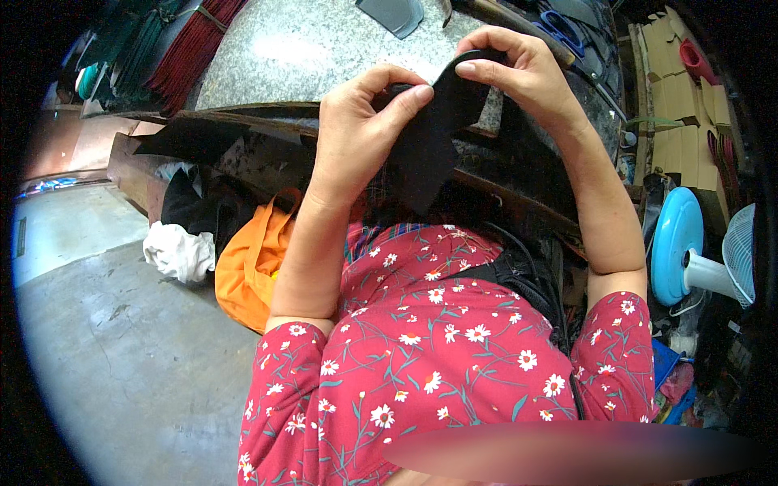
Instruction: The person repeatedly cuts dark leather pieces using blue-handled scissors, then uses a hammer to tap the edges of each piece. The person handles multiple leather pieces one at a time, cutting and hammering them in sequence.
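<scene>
Head view: left hand (356, 121) and right hand (519, 69) pinch a black fabric piece (425, 154); a loosened pinch would likely drop it near the orange bag (247, 267).

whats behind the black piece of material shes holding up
Both hands, left hand and right hand, pinch the black piece. Behind it show the speckled stone tabletop and its dark front edge. The stretch of edge right behind the piece is covered.
</scene>
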